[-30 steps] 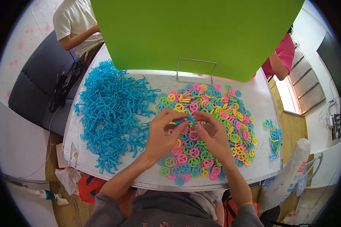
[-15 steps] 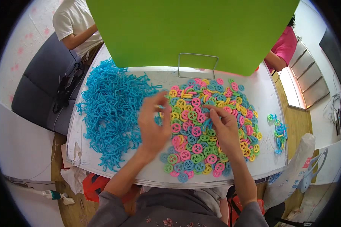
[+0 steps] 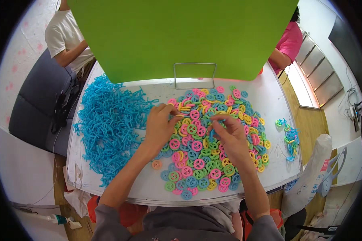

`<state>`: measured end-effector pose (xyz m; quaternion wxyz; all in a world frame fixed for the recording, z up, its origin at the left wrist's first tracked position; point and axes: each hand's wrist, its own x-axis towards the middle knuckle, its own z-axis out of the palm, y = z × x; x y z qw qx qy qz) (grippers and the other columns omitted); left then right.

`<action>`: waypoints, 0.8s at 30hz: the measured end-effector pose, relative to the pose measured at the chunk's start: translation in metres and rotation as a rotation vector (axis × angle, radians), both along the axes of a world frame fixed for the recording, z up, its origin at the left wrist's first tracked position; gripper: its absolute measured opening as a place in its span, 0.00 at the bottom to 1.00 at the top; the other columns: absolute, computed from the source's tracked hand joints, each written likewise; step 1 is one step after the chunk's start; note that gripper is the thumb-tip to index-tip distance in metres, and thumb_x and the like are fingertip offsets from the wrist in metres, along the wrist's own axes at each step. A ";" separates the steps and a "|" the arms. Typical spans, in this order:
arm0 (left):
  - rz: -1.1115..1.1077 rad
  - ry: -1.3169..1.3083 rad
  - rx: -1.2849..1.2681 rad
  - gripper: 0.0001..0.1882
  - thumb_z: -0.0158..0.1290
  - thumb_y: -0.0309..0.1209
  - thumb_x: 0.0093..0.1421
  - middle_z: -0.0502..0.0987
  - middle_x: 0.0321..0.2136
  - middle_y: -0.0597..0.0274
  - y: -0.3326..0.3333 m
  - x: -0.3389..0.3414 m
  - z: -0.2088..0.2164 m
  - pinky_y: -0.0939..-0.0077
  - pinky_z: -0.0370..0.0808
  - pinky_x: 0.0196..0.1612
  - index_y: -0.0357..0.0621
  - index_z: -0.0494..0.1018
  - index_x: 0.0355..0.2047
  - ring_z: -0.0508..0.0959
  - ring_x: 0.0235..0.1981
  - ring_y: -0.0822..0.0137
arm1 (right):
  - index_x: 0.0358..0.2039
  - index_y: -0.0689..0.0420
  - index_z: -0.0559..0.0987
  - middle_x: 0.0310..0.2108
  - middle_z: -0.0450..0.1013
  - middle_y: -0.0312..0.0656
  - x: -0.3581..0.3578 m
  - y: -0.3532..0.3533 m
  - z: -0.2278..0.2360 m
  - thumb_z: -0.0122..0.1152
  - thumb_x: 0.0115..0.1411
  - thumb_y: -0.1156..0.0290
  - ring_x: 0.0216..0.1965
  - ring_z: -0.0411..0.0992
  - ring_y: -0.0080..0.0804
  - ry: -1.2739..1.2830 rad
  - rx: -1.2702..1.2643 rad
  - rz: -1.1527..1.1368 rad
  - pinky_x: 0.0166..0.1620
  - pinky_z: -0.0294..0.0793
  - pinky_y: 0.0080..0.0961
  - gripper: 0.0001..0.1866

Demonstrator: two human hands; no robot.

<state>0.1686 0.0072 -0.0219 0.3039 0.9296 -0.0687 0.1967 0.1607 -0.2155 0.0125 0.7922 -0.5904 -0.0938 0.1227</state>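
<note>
Hundreds of small plastic wheels (image 3: 213, 136) in pink, green, yellow and blue lie heaped across the white table (image 3: 269, 92) in the head view, beside a big pile of blue stick pieces (image 3: 108, 124) on the left. The left hand (image 3: 161, 126) pinches a yellow wheel at the heap's upper edge, while the right hand (image 3: 229, 134) has its fingers closed on a blue piece just above the wheels. Only a short joined chain (image 3: 289, 136) lies at the table's right edge, so by my judgement most of the work remains.
</note>
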 end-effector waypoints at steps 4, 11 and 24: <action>0.040 0.188 -0.577 0.10 0.57 0.26 0.57 0.76 0.32 0.61 -0.012 -0.025 0.033 0.76 0.73 0.29 0.37 0.73 0.39 0.76 0.30 0.70 | 0.41 0.61 0.76 0.32 0.73 0.36 0.000 0.005 -0.002 0.59 0.57 0.81 0.34 0.72 0.19 -0.124 -0.037 0.012 0.36 0.73 0.14 0.10; -0.280 0.259 -1.172 0.14 0.52 0.30 0.63 0.75 0.39 0.57 -0.032 -0.055 0.045 0.73 0.80 0.41 0.33 0.71 0.45 0.78 0.39 0.67 | 0.33 0.64 0.79 0.37 0.73 0.43 -0.008 0.011 -0.004 0.53 0.51 0.91 0.36 0.74 0.25 -0.370 0.016 0.092 0.42 0.77 0.21 0.12; -0.249 0.199 -1.152 0.09 0.54 0.27 0.61 0.75 0.38 0.58 -0.035 -0.060 0.035 0.72 0.77 0.45 0.35 0.73 0.40 0.77 0.41 0.68 | 0.39 0.67 0.78 0.33 0.77 0.41 -0.014 0.018 -0.006 0.62 0.55 0.82 0.35 0.76 0.23 -0.169 -0.132 0.038 0.39 0.77 0.18 0.10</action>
